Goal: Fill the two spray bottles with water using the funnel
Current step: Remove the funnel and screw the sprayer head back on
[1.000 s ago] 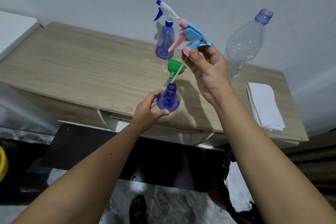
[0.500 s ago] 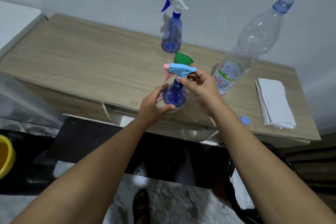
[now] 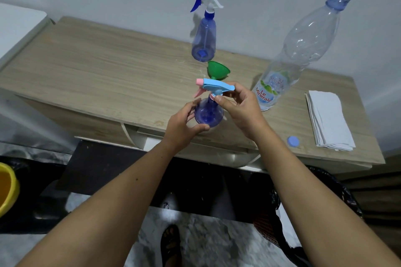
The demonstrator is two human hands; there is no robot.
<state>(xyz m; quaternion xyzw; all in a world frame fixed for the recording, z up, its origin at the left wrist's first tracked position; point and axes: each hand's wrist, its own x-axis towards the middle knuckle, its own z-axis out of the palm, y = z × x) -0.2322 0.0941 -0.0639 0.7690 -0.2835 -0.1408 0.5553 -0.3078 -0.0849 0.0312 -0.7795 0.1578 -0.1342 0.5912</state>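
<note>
Now: right hand [image 3: 239, 107] fingers pinching sprayer [image 3: 213, 88], just lowered back onto bottle [image 3: 208, 112]; left hand [image 3: 184, 124] gripping bottle; recapping beginning.

Home room: wooden desk [image 3: 86, 76] against plain wall, yellow bucket [image 3: 6, 188] on floor.
</note>
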